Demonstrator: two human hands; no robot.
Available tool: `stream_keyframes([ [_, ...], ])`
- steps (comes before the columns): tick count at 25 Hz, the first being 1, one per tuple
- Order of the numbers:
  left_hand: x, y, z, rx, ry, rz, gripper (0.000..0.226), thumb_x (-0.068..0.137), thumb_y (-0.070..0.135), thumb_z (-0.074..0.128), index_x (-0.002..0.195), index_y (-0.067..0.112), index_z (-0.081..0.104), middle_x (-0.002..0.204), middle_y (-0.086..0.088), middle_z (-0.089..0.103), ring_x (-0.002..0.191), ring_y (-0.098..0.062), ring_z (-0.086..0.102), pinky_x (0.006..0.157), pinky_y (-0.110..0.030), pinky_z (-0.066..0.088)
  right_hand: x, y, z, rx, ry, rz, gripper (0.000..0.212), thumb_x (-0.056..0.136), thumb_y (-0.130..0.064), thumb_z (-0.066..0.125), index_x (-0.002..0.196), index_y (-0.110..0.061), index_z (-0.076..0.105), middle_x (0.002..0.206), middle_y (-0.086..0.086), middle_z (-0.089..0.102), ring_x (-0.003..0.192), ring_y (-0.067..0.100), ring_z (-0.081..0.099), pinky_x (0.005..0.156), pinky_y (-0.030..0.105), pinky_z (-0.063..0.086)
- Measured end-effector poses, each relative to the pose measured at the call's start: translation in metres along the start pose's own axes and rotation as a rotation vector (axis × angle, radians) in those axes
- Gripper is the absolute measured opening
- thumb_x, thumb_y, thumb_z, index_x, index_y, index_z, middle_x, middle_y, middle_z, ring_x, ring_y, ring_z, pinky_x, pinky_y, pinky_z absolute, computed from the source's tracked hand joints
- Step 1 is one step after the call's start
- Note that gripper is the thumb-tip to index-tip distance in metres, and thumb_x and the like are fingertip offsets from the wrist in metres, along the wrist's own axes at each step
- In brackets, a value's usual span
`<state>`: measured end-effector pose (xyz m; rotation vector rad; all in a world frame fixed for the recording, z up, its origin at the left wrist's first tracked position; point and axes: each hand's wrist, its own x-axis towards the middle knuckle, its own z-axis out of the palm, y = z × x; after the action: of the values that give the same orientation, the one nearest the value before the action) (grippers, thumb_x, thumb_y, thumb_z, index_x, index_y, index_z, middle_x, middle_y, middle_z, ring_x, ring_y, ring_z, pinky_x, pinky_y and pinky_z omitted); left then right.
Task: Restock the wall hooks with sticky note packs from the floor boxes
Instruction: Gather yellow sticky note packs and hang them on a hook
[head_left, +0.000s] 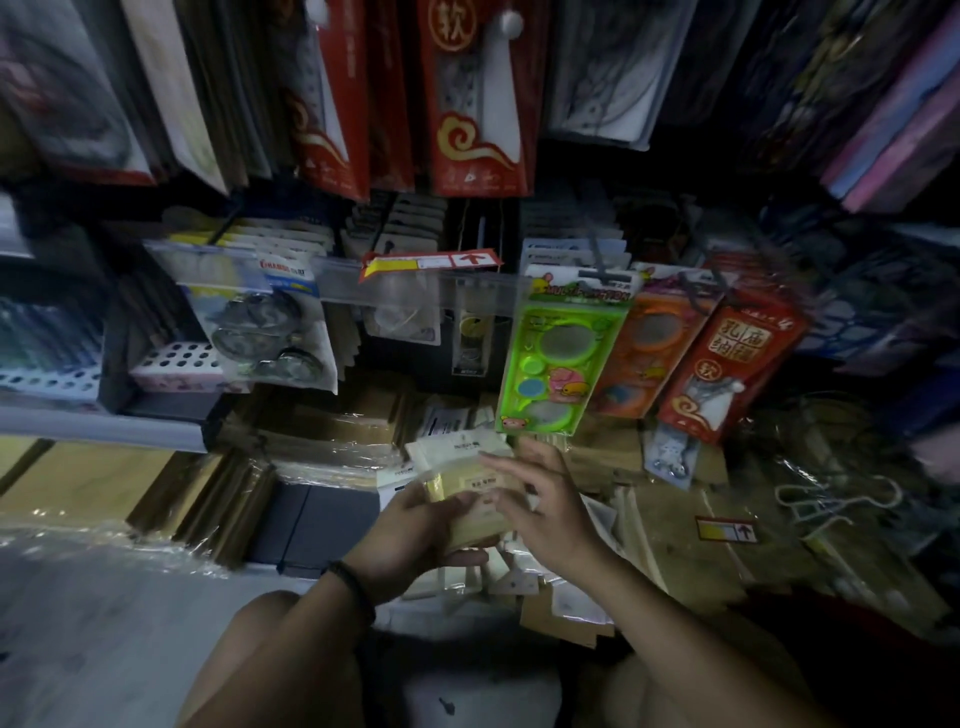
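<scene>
Sticky note packs (467, 480), below the green card (561, 358): your left hand (415, 530) grips them; right hand (550, 504) rests straight-fingered on top.

Pale-yellow sticky note packs (470, 499) in clear wrap, stacked just below frame centre.
The stack tilts, gripped underneath by the left hand (415, 527), with the right hand (545, 512) flat on top; loose packs (498, 579) lie at its six o'clock and a cardboard floor box (675, 556) at its four o'clock.

Left hand (415, 527) grips, fingers curled; right hand (550, 506) fingers lie straight.
</scene>
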<state>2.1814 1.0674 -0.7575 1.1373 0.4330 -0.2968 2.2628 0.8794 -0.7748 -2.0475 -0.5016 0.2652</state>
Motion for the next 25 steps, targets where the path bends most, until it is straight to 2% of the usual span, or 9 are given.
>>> stream_keyframes([
  [2,-0.021,0.012,0.0,0.008,-0.06,0.016,0.034,0.104,0.009,0.062,0.137,0.004,0.058,0.126,-0.025,0.074,0.112,-0.048,0.074,0.075,-0.045,0.069,-0.011,-0.015,-0.014,0.138,-0.038,0.008,0.053,0.097,-0.021,0.076,0.137,-0.054,0.066,0.151,-0.016,0.055,0.144,0.001,0.049,0.121,0.047,0.044],
  [4,-0.041,0.023,0.003,0.042,-0.097,0.063,0.039,0.1,0.012,0.065,0.137,0.004,0.057,0.126,-0.024,0.074,0.113,-0.049,0.073,0.075,-0.045,0.069,-0.025,-0.035,-0.023,0.269,-0.09,0.006,0.059,0.097,-0.014,0.075,0.146,-0.044,0.062,0.155,-0.022,0.056,0.144,0.024,0.056,0.114,0.057,0.051],
  [7,-0.071,0.04,0.015,0.077,-0.101,0.184,0.043,0.096,0.013,0.068,0.137,0.004,0.057,0.126,-0.025,0.073,0.11,-0.05,0.073,0.069,-0.044,0.068,-0.042,-0.079,-0.036,0.334,-0.036,-0.044,0.064,0.095,-0.003,0.076,0.146,-0.038,0.063,0.155,-0.018,0.057,0.141,0.007,0.057,0.112,0.046,0.054],
  [12,-0.117,0.086,0.042,0.163,-0.011,0.423,0.035,0.099,0.007,0.07,0.132,0.003,0.059,0.122,-0.027,0.073,0.096,-0.045,0.077,0.063,-0.047,0.066,-0.056,-0.16,-0.066,0.259,0.114,-0.193,0.065,0.091,-0.003,0.079,0.142,-0.042,0.066,0.145,-0.035,0.058,0.141,-0.007,0.051,0.114,0.047,0.052],
  [15,-0.155,0.137,0.066,0.207,0.001,0.535,0.031,0.097,0.005,0.072,0.127,0.004,0.063,0.114,-0.026,0.076,0.083,-0.039,0.076,0.06,-0.044,0.066,-0.058,-0.214,-0.1,0.304,0.131,-0.275,0.062,0.091,-0.003,0.081,0.139,-0.04,0.069,0.141,-0.026,0.065,0.137,-0.002,0.056,0.11,0.035,0.056],
  [17,-0.177,0.172,0.081,0.218,0.014,0.606,0.032,0.094,0.004,0.076,0.124,0.004,0.065,0.11,-0.023,0.079,0.08,-0.037,0.077,0.055,-0.039,0.064,-0.058,-0.248,-0.126,0.349,0.141,-0.32,0.058,0.091,-0.001,0.082,0.131,-0.041,0.072,0.134,-0.018,0.071,0.124,0.004,0.067,0.094,0.027,0.061],
  [20,-0.201,0.217,0.098,0.278,0.007,0.7,0.038,0.089,0.007,0.081,0.125,0.008,0.068,0.114,-0.016,0.08,0.093,-0.034,0.08,0.055,-0.038,0.064,-0.053,-0.29,-0.154,0.361,0.175,-0.388,0.057,0.09,0.004,0.08,0.126,-0.039,0.076,0.127,-0.009,0.077,0.106,0.02,0.078,0.088,0.045,0.066],
  [23,-0.221,0.26,0.106,0.311,0.023,0.774,0.044,0.086,0.012,0.079,0.127,0.009,0.066,0.115,-0.015,0.08,0.101,-0.039,0.079,0.061,-0.044,0.067,-0.042,-0.332,-0.18,0.361,0.212,-0.475,0.058,0.091,0.011,0.076,0.126,-0.035,0.074,0.118,-0.014,0.079,0.106,0.013,0.078,0.088,0.039,0.066],
  [25,-0.228,0.289,0.107,0.318,0.039,0.816,0.042,0.09,0.012,0.076,0.13,0.007,0.064,0.119,-0.016,0.079,0.104,-0.04,0.078,0.071,-0.051,0.067,-0.033,-0.358,-0.2,0.361,0.238,-0.519,0.058,0.091,0.014,0.073,0.123,-0.034,0.075,0.115,-0.017,0.079,0.106,0.009,0.077,0.09,0.038,0.066],
])
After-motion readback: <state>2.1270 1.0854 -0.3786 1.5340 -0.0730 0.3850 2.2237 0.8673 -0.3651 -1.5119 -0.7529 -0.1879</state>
